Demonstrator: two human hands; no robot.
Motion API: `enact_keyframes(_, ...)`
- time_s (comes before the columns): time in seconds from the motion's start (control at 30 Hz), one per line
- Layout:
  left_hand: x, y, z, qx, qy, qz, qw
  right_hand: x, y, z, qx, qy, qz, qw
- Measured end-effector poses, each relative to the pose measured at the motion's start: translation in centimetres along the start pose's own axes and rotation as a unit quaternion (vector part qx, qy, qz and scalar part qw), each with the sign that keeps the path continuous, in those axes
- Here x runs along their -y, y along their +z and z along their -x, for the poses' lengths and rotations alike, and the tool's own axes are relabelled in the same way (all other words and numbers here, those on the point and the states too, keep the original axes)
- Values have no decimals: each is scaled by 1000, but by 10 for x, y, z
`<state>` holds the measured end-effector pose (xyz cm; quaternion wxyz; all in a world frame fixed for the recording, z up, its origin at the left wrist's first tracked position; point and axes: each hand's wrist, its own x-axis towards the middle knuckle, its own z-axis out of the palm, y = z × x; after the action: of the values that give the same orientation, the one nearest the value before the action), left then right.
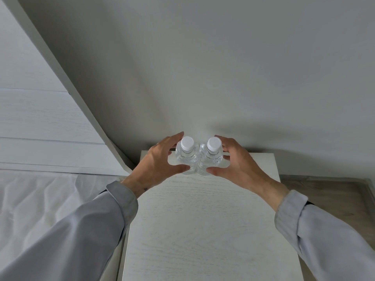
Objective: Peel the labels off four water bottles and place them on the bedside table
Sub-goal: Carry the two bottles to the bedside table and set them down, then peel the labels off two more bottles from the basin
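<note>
**Two bare bottles at the back of the bedside table, one hand on each**

Edges and room first. The bedside table [203, 230] top is white woodgrain, and most of it is bare between my wrists and toward 6 o'clock. Its back edge meets the wall [203, 67] at 12 o'clock, and the bottles stand close to that edge. Left edge borders the bed [40, 199] at 9 o'clock; right edge drops to wood floor [324, 191] at 3 o'clock.

Fingers. My left hand [158, 163] wraps the left bottle [185, 157] from 9 o'clock: thumb touches the lower front, fingertips curl round the far side near the cap. Fingers spread wide, curved to the bottle's width. My right hand [239, 165] mirrors it on the right bottle [211, 157] from 3 o'clock, thumb on the lower front, fingers round the far side. Contact shows on both; how hard I squeeze, cannot tell.

Bottles: clear, upright, white caps on, no label showing on either. They stand side by side, bodies touching at the middle. Bases look to be on the tabletop, though my thumbs partly hide them.

Room: plain pale wall, white panelled headboard [40, 118] at 10 o'clock, rumpled white sheet on the bed. Grey sleeves [81, 230] cover both forearms.
</note>
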<state>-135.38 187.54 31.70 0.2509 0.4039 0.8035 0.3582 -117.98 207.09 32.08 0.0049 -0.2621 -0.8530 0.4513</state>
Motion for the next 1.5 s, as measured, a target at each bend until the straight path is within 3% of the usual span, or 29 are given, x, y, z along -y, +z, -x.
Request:
enact_keyframes(0.17, -51, -39, 24, 11, -20, -50, 999, 41, -28, 22, 32, 47, 70, 996)
enact_keyframes(0.33, -145, -125, 76, 1, -19, -177, 984, 141, -93, 78, 45, 57, 147, 986)
enact_keyframes(0.6, -295, -258, 192, -37, -64, -282, 956, 334, -185, 176, 71, -25, 235, 969)
enact_keyframes(0.83, -377, -287, 347, -130, -141, -305, 933, 444, -197, 249, 166, -166, 267, 935)
enact_keyframes(1.13, -475, -245, 610, -280, -332, -273, 858, 539, -139, 407, 288, -380, 322, 818)
enact_keyframes(1.5, -571, -82, 999, -428, -523, -230, 701, 600, -4, 741, 400, -587, 298, 638)
